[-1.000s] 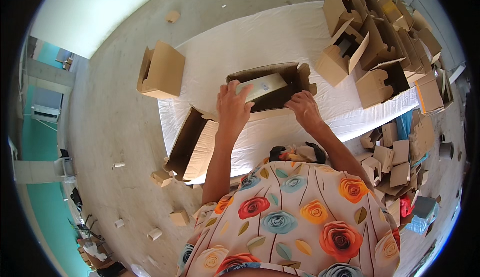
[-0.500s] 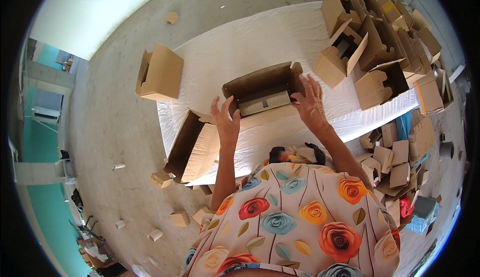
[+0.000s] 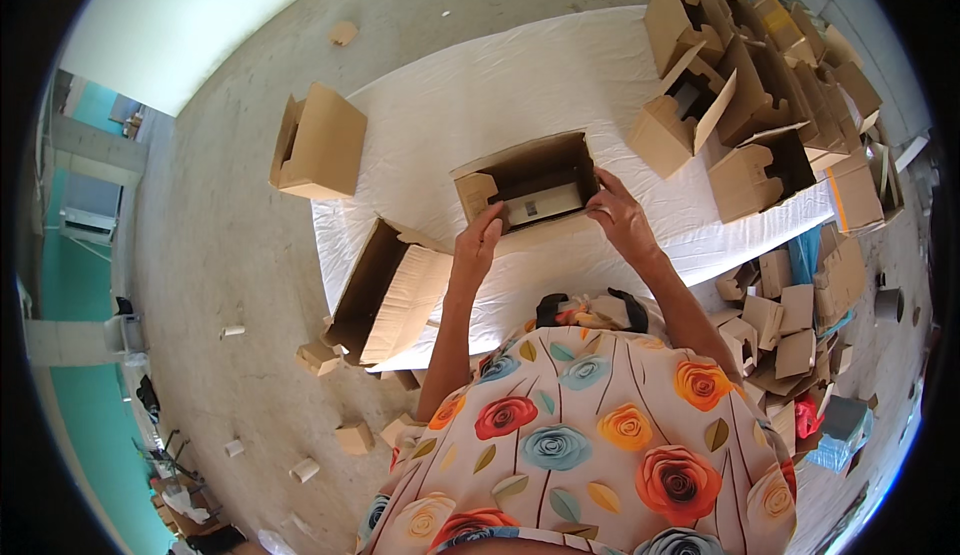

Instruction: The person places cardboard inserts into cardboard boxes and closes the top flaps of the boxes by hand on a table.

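Observation:
An open brown cardboard box (image 3: 530, 163) lies in front of me on the white-covered table (image 3: 440, 85). A pale flat piece (image 3: 555, 202) with a small dark mark shows inside it, along the near side. With fingers drawn together, my left hand (image 3: 476, 252) grips the box's near left corner, beside its notched side flap (image 3: 476, 195). On the near right corner my right hand (image 3: 622, 219) is closed, the thumb at the near edge and the fingers round the right wall.
Another open box (image 3: 392, 290) tilts at the table's near left edge, and a taller box (image 3: 326, 145) stands at the far left corner. Open boxes (image 3: 755, 105) crowd the right end. Small cartons (image 3: 780, 320) are heaped below it; scraps and a tube (image 3: 304, 470) lie on the floor.
Both hands have closed from a spread pose onto the box's near corners. The left hand has moved right, and the box's left side flap now shows folded outward.

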Motion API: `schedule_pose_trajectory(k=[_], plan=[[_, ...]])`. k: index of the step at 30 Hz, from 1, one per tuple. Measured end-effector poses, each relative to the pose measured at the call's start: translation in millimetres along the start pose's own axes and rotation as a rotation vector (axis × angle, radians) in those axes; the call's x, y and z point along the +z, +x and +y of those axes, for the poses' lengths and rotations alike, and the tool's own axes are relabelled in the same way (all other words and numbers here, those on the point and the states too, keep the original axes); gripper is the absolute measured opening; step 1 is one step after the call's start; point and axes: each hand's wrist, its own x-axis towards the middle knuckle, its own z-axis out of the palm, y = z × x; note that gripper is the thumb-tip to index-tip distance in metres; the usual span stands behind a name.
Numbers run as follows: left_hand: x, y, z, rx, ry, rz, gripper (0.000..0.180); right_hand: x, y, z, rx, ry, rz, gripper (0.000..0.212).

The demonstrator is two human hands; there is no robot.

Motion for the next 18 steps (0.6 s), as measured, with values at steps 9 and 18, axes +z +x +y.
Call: schedule_pose_trajectory(k=[9,18], plan=[[3.2,17.6,-5.7,0.027,-0.295,0.234,0.059,-3.8,20.0,11.5,0.219,0.134,-0.241,0.014],[-16.5,54.0,-38.5,0.06,0.21,0.277,0.03,16.0,20.2,32.1,0.295,-0.075,-0.012,0.044]])
